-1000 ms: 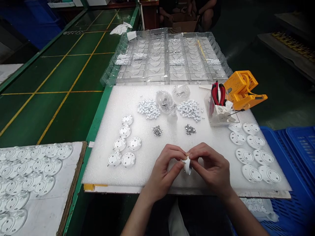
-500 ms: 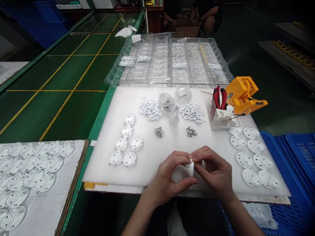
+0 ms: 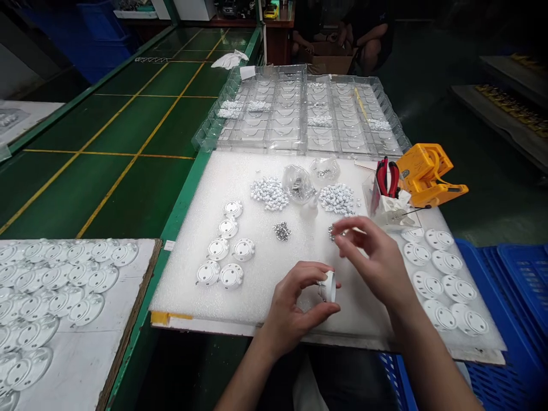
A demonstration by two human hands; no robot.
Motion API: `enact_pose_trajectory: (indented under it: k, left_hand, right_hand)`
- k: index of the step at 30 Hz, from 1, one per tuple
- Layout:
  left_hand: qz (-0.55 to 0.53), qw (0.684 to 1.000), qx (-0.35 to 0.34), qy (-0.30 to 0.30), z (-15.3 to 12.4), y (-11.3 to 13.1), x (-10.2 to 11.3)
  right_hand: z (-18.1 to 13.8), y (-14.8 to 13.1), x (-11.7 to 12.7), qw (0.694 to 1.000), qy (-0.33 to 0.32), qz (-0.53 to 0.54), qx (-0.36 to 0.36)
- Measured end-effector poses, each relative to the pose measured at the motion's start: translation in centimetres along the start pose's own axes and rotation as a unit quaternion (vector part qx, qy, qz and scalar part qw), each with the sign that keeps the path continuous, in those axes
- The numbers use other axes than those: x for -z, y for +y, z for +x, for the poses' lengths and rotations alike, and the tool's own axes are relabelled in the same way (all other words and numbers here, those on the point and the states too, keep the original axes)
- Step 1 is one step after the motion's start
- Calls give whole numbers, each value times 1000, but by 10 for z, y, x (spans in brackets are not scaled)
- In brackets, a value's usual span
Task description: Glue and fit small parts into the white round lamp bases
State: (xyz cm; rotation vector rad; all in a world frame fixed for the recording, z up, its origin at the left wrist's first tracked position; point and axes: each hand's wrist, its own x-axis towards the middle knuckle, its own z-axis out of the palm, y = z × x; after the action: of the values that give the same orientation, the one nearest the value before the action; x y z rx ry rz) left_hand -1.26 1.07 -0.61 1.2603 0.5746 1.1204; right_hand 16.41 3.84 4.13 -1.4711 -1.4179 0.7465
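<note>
My left hand (image 3: 297, 302) is shut on a small white round disc (image 3: 327, 286), held on edge between thumb and fingers just above the white foam sheet (image 3: 192, 297). My right hand (image 3: 368, 257) hangs apart from the disc, fingers spread, close above a small pile of metal bits (image 3: 331, 232). Nothing shows in its fingers. A second metal pile (image 3: 281, 231) lies to the left. Behind these are two heaps of small white parts (image 3: 269, 193) (image 3: 338, 200) and clear plastic bags (image 3: 298, 184). White discs with dark holes (image 3: 231, 277) lie in groups on both sides.
A clear compartment tray (image 3: 308, 108) stands beyond the foam. A clear box holds red-handled pliers (image 3: 387, 178), beside a yellow tool (image 3: 428, 177). A board stacked with discs (image 3: 72, 297) lies left, a blue crate (image 3: 505, 308) right. Two seated people (image 3: 342, 40) sit far off.
My right hand has let go of the disc and moved up and away over the metal pile. My left hand keeps the disc. The whole view has shifted slightly.
</note>
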Motion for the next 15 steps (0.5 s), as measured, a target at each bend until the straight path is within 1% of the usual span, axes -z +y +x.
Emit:
enact_pose_trajectory:
  k: [2,4,6,8,10,11,13,15]
  left_hand:
    - [-22,1000,4,5,0,1,0]
    - [-38,999,7,13,0,2,0]
    - [-47,999,13,23,-2,3,-1]
    - [-81,996,27,32,-5,4,-5]
    - [-177,982,52,41,-7,8,-12]
    - [-242,967,71,48,-8,10,-17]
    - [-361,922,122,73,-9,14,-28]
    - [-440,876,172,101,-8,16,-37]
  right_hand:
    - [25,3,-10,997,-11,-70,-14]
    - [43,7,-21,992,-2,-127,-3]
    - [49,9,-28,992,13,-127,9]
    - [43,8,-28,997,37,-66,10]
    - [31,6,-21,997,62,44,4]
    - [25,5,-16,992,69,107,-3]
    - [16,4,-6,973,59,220,-20]
    - [10,7,2,958,33,283,-41]
